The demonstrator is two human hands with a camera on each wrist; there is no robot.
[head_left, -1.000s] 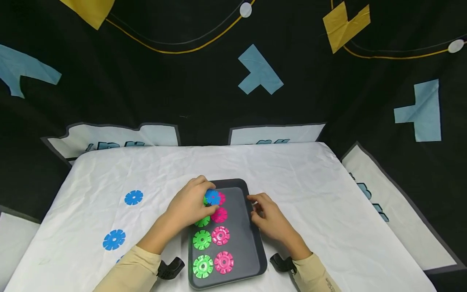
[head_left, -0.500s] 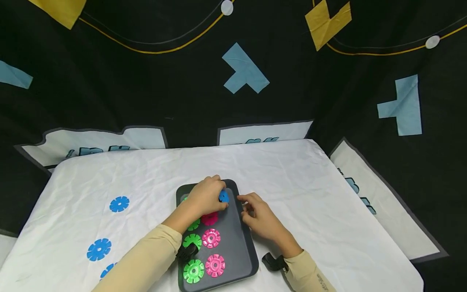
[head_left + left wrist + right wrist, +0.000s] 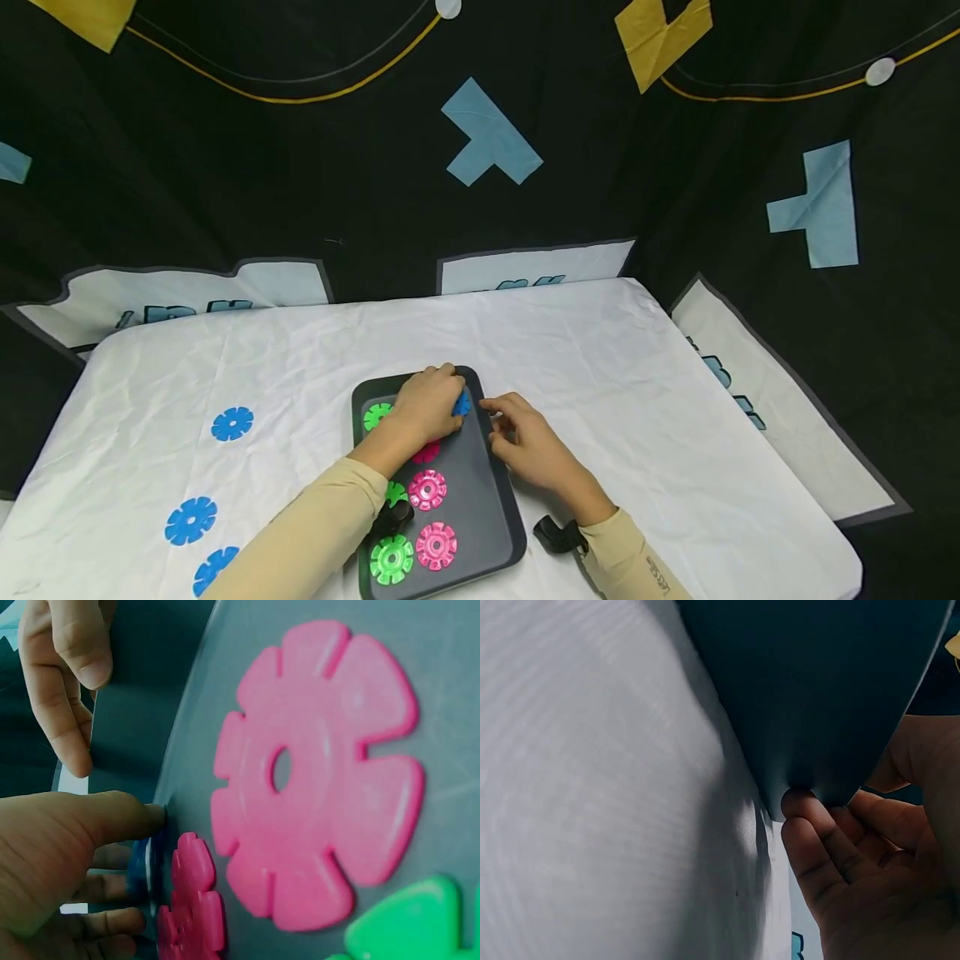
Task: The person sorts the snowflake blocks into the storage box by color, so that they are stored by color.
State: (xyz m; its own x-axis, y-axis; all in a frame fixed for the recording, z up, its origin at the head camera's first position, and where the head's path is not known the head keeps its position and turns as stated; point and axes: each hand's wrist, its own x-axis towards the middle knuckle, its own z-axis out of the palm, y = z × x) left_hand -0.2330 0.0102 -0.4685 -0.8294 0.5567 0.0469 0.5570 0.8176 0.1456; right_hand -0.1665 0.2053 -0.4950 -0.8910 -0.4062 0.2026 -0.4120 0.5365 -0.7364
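My left hand [image 3: 427, 407] pinches a blue notched plastic disc [image 3: 462, 403] over the far right part of the dark grey baking tray [image 3: 480, 508]. In the left wrist view, the blue disc [image 3: 145, 866] stands at a steep angle between thumb and fingers, close to the tray floor. My right hand [image 3: 536, 442] touches the outside of the tray's right wall with its fingertips, fingers loosely bent. Pink notched discs [image 3: 427, 490] and green notched discs [image 3: 392, 559] lie in two columns on the tray's left half; my left hand and forearm hide some of them.
Several blue discs [image 3: 191, 521] lie on the white tablecloth [image 3: 585, 358] left of the tray, one partly behind my left sleeve [image 3: 315, 525]. A black curtain [image 3: 375, 183] with coloured patches hangs behind the table. Black straps [image 3: 555, 533] sit on both wrists.
My left hand has moved rightward across the tray with the blue disc, past the pink column. The right hand stays at the tray's edge. The head view has shifted slightly.
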